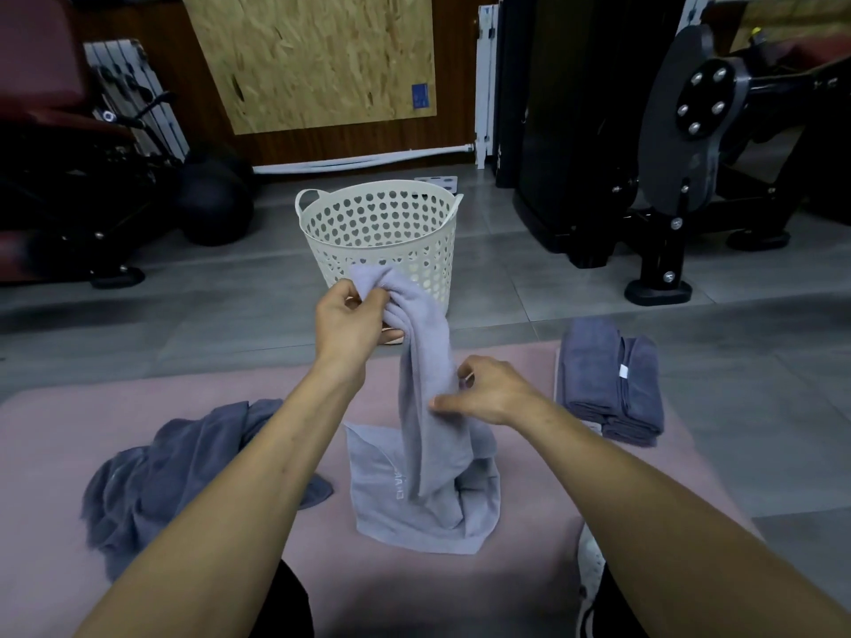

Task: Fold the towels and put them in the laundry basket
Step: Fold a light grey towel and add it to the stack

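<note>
A light lavender towel (426, 481) hangs bunched from my left hand (350, 322), which grips its top end above the pink mat (55, 453). The towel's lower part rests on the mat. My right hand (483, 391) pinches the hanging towel at mid height on its right side. A crumpled darker grey-blue towel (156, 481) lies on the mat to the left. Folded grey-blue towels (608, 384) sit stacked at the mat's right edge. The cream laundry basket (382, 227) with heart-shaped holes stands on the floor just beyond the mat.
Grey tiled floor surrounds the mat. Black gym machines (690, 145) stand at the back right. A dark exercise ball (214, 202) and a bench frame sit at the back left. A chipboard panel (313, 57) leans on the far wall.
</note>
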A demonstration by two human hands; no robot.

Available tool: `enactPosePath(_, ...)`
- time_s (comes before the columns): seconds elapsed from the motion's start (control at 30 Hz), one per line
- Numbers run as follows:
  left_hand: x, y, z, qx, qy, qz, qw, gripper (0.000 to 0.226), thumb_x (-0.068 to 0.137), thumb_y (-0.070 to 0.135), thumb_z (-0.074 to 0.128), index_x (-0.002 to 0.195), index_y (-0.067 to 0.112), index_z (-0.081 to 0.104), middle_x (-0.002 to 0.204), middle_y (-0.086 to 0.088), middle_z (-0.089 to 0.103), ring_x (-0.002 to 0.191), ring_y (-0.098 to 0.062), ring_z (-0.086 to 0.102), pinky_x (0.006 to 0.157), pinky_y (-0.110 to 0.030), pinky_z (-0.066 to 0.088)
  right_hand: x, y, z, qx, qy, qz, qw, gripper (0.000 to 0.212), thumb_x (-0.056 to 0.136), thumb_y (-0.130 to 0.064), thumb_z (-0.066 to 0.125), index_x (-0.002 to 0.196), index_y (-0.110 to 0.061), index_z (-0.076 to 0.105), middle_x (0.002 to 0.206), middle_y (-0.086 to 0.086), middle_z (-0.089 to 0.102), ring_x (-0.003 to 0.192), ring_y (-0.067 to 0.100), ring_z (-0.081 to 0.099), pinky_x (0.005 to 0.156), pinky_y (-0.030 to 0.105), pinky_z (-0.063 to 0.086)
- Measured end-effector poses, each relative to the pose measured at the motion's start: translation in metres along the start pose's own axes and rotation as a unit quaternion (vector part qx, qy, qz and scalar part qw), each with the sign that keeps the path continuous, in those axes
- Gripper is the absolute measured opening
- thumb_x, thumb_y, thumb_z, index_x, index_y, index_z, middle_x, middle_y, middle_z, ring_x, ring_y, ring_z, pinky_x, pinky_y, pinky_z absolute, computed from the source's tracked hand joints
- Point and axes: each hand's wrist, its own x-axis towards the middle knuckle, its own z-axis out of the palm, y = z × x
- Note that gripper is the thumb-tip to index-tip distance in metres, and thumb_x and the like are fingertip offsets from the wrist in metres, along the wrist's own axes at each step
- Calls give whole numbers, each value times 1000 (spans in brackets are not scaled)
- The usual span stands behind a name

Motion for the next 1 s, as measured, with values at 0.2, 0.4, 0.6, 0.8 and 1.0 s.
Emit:
enactPosePath(0.2, 1, -1, -13, 11, 9, -12, 1000, 15, 87, 4, 58, 80, 11, 47, 67, -5, 58, 55, -14, 60, 51, -23, 53, 24, -1, 0, 52, 80, -8, 995, 19, 86, -11, 48, 83, -1, 64, 90, 11, 71, 87, 30, 66, 67, 30, 51)
enactPosePath(0.4, 2, -1, -19, -29, 23, -37, 999, 19, 86, 0, 59, 82, 12, 45, 70, -7, 56, 59, -16, 63, 54, -24, 55, 16, -18, 2, 156, 63, -37, 985, 38, 81, -41, 68, 82, -3, 63, 73, -1, 69, 64, 14, 63, 56, 22, 46)
enactPosePath(0.6, -3, 5, -14, -72, 4, -40, 997, 14, 86, -1, 56, 87, 10, 48, 79, -10, 57, 68, -21, 64, 61, -26, 58, 19, -28, 17, 57, 102, -99, 988, 24, 81, -29, 64, 65, -17, 51, 67, -3, 58, 68, 20, 56, 59, 32, 46)
enactPosePath(0.8, 11, -9, -37, 236, 8, 38, 971, 23, 85, 4, 64, 86, 16, 44, 82, -11, 65, 64, -24, 66, 54, -36, 59, 30, -13, -5, 74, 172, -95, 978, 14, 86, -10, 55, 76, -7, 64, 67, 5, 58, 66, 20, 50, 52, 23, 38)
enactPosePath(1.0, -4, -20, -25, 344, -251, 76, 902, 63, 68, 27, 84, 122, 30, 51, 92, 3, 67, 82, -18, 68, 73, -38, 59, 24, -22, -14, 193, 126, -203, 952, 11, 85, -12, 67, 83, -21, 75, 81, 4, 74, 74, 8, 61, 68, 27, 50)
